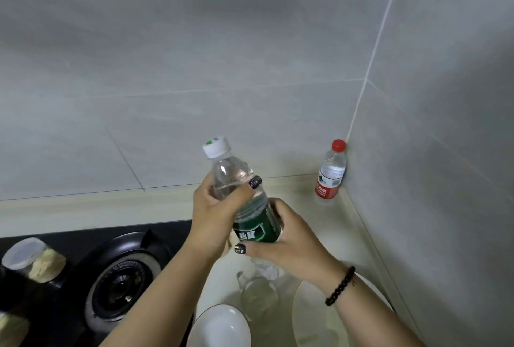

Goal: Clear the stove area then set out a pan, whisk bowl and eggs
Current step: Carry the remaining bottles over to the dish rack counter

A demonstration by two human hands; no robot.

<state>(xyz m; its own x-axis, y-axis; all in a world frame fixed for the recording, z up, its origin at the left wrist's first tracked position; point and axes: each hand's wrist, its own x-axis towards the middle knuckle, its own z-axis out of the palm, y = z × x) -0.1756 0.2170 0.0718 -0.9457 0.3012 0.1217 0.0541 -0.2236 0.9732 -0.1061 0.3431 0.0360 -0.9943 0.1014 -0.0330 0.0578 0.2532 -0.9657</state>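
A clear water bottle (222, 168) with a white cap and a green label is held tilted above the counter, just right of the stove. My left hand (214, 216) grips its upper body, thumb across the front. My right hand (289, 246) grips the lower part at the label. A white bowl (219, 330) sits on the counter below my arms. The black gas stove (119, 282) lies at lower left with its burner ring showing.
A red-capped water bottle (331, 171) stands in the wall corner at the back right. A lidded jar (33, 260) stands on the stove's left side. An upturned clear glass (258, 291) and a pale round plate (314, 316) lie on the beige counter (300, 202).
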